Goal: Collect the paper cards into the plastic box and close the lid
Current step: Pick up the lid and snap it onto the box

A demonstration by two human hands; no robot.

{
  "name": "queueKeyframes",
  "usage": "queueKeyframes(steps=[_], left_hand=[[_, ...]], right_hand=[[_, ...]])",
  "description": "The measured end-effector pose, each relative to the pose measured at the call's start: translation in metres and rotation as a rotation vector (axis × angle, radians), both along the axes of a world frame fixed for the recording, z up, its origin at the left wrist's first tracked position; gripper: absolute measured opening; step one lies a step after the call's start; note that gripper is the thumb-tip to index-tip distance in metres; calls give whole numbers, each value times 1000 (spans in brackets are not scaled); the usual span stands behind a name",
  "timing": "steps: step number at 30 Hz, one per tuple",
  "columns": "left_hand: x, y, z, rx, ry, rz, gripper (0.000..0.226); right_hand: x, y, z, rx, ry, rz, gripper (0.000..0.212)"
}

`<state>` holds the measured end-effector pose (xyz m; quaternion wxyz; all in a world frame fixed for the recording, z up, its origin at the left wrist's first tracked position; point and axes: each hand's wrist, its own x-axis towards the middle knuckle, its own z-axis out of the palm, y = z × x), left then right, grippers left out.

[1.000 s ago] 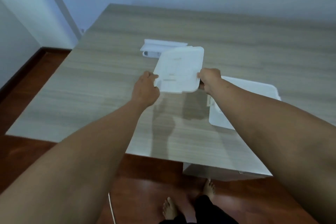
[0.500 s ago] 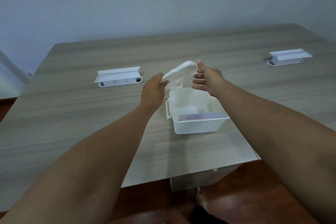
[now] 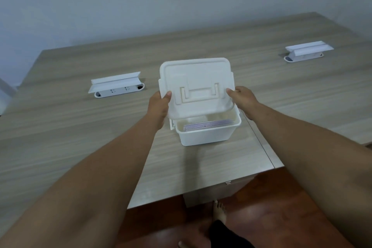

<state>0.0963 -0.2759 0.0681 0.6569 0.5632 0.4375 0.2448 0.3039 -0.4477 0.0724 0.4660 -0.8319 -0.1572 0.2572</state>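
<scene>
From the head view, you've swung the lid (image 3: 196,84) round flat-side up over the box (image 3: 207,135), where half a second ago it was edge-on. Your left hand (image 3: 159,106) and right hand (image 3: 242,98) each grasp a side. Cards (image 3: 208,127) lie inside; seating the lid remains.

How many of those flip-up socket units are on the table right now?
2. One socket unit sits left of the box, beyond the left hand; the other socket unit sits far right near the wall. The lid could hide another.
</scene>
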Motion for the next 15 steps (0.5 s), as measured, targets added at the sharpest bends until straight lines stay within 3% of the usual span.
queueKeyframes(steps=[3,8,11,15], left_hand=[[3,-3,-15,-98,10,16,35],[11,-14,-30,57,374,5,46],[15,-11,-44,152,475,4,44],[18,-4,-60,171,562,-34,43]], right_hand=[[4,-1,-3,25,-82,-15,31],[12,-6,-17,-71,-135,-37,26],[12,-7,-29,-123,-148,-24,21],[14,-5,-51,-174,-142,-51,29]])
